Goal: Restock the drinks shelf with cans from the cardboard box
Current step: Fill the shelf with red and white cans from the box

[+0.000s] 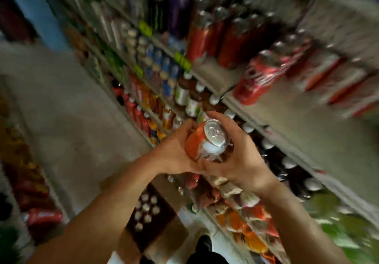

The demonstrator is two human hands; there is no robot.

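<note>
Both bare hands, left hand [174, 151] and right hand [240, 157], grip an orange aluminium can [205, 140] above the open brown cardboard box [151, 214].

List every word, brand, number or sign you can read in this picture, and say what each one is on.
None can be read.
Orange and white drink can, held by left hand and right hand: print too blurred.
Red cans on the grey shelf: white lettering smeared by motion.
Yellow-green shelf-edge tags: too blurred.
Brown cardboard box: no print visible.
</note>
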